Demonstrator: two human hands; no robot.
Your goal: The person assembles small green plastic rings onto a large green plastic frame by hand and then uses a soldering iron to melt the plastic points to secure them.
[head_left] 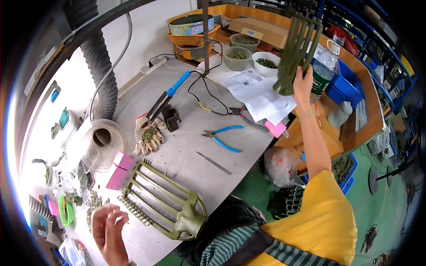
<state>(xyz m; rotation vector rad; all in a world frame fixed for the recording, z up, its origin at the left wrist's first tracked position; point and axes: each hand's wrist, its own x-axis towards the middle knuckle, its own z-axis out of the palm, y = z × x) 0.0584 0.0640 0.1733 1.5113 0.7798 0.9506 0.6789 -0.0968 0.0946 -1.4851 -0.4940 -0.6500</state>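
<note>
My right hand (303, 86) is raised at the upper right, its fingers wrapped around the lower end of an olive-green slotted frame (295, 53), held upright. At the lower left is my left hand (108, 228), fingers curled together; whether a small thing is between them cannot be made out. Beside it a similar olive-green barred frame (166, 201) with a thick socket lies on the grey table (186, 146). A row of small metal-looking pieces (135, 210) runs along its edge. Pink blocks (119, 170) stand at its far left corner.
A blue-handled soldering iron (166, 97) leans over a soiled glove (148, 138). Blue-handled cutters (224, 136), tweezers (214, 163) and dark pliers (250, 120) lie on the table. Bowls of green parts (237, 57), papers (257, 95) and a large bottle (324, 71) stand beyond. A duct funnel (104, 144) is at left.
</note>
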